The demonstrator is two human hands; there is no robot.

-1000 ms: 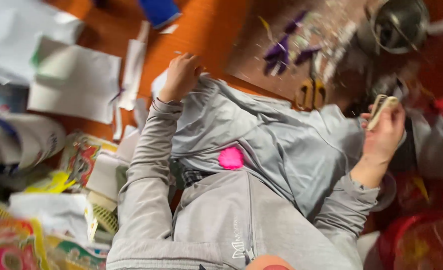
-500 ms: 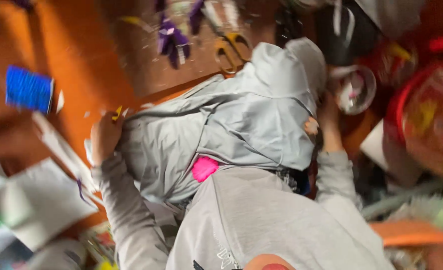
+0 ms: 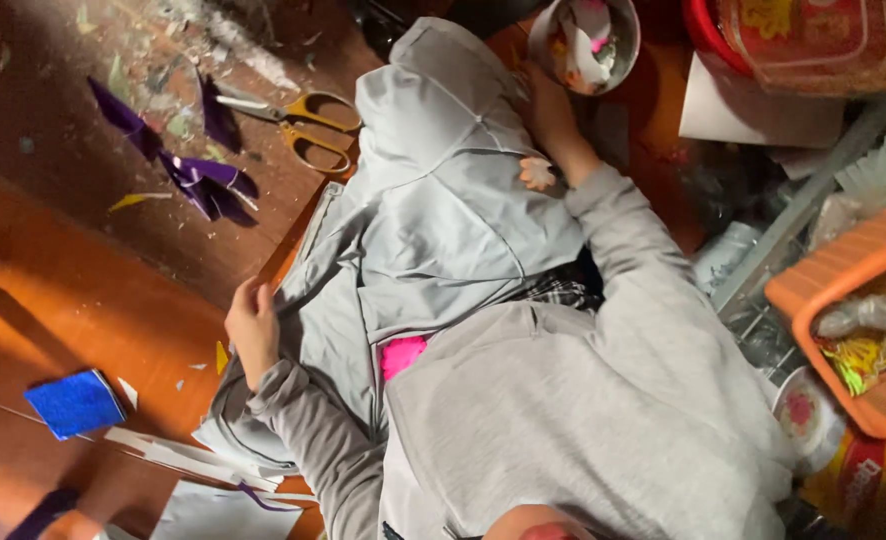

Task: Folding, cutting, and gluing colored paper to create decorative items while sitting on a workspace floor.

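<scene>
A light grey hooded garment [image 3: 443, 210] lies spread across the orange wooden surface in front of me. My left hand [image 3: 252, 331] rests on its left edge with the fingers curled onto the cloth. My right hand [image 3: 551, 112] reaches along the hood toward a small round bowl [image 3: 618, 55] full of paper scraps; the hood hides its fingers. A small peach-coloured cutout [image 3: 538, 172] lies on the garment by my right wrist. A bright pink patch [image 3: 403, 355] shows where the garment meets my grey sweatshirt.
Yellow-handled scissors [image 3: 308, 125] and purple paper scraps [image 3: 198, 178] lie on a dark mat to the upper left. A blue square piece [image 3: 75, 402] and white paper strips [image 3: 188, 458] lie lower left. An orange basket [image 3: 843, 290] and a red container [image 3: 708, 35] crowd the right.
The view has swung across the surface. My right hand has moved from the garment's side up to the hood by the bowl. My left hand has stayed on the garment's edge.
</scene>
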